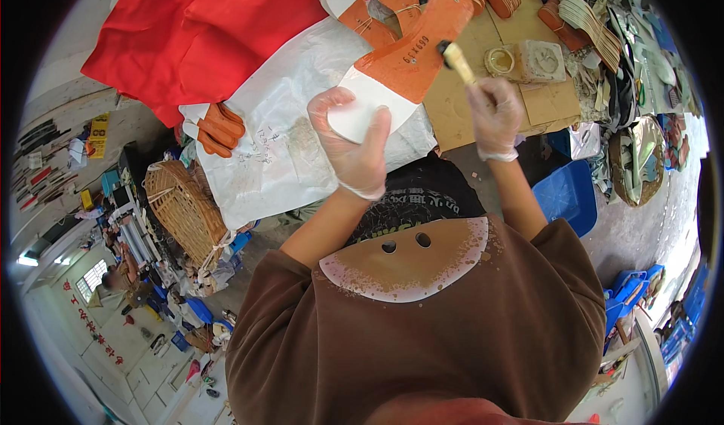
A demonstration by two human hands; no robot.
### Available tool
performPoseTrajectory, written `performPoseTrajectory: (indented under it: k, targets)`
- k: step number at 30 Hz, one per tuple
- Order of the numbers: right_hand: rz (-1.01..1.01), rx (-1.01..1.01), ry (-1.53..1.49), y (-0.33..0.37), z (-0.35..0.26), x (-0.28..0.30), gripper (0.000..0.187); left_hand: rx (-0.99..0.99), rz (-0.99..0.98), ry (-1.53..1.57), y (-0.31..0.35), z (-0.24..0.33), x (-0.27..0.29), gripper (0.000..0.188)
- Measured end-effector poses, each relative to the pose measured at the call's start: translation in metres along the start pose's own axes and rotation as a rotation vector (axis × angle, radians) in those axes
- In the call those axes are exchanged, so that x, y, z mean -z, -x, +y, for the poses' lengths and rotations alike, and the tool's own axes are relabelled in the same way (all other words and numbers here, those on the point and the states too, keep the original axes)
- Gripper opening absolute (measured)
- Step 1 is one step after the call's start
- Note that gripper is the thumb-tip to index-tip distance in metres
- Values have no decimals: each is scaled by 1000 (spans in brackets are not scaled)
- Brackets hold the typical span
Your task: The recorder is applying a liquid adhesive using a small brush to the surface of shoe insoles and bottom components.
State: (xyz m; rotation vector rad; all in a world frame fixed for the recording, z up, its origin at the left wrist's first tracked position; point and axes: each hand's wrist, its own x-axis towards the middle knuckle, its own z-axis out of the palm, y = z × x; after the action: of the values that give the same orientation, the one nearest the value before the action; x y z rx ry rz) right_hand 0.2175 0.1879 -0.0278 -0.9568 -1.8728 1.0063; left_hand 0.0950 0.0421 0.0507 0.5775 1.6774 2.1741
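Note:
My left hand (351, 135), in a clear plastic glove, holds an insole (411, 67) by its white end, the thumb on top. The rest of the insole is orange-brown with dark print, and it slants up and to the right over the table. My right hand (495, 116), gloved as well, is closed round the pale handle of a small brush (463, 64). The brush's dark tip is at the insole's right edge; whether it touches cannot be told. To the right of the brush stands a small jar (499, 61) of yellowish liquid, beside a square translucent container (541, 61).
Bundles of insoles (354, 14) lie at the back, more on white sheeting (283, 123) at left. Red cloth (177, 29) covers the far left; brown cardboard (460, 116) lies beneath my right hand. A wicker basket (185, 210) and a blue bin (569, 199) stand beside the table.

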Motion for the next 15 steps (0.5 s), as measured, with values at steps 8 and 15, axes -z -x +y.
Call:
performPoseTrajectory:
  k: [8, 15]
  targets:
    - [-414, -59, -266, 36, -7, -10, 11, -188, 76, -156, -9, -24, 9, 46]
    - [-524, -792, -807, -5, -5, 16, 23, -443, -307, -514, -52, -1, 49, 45]
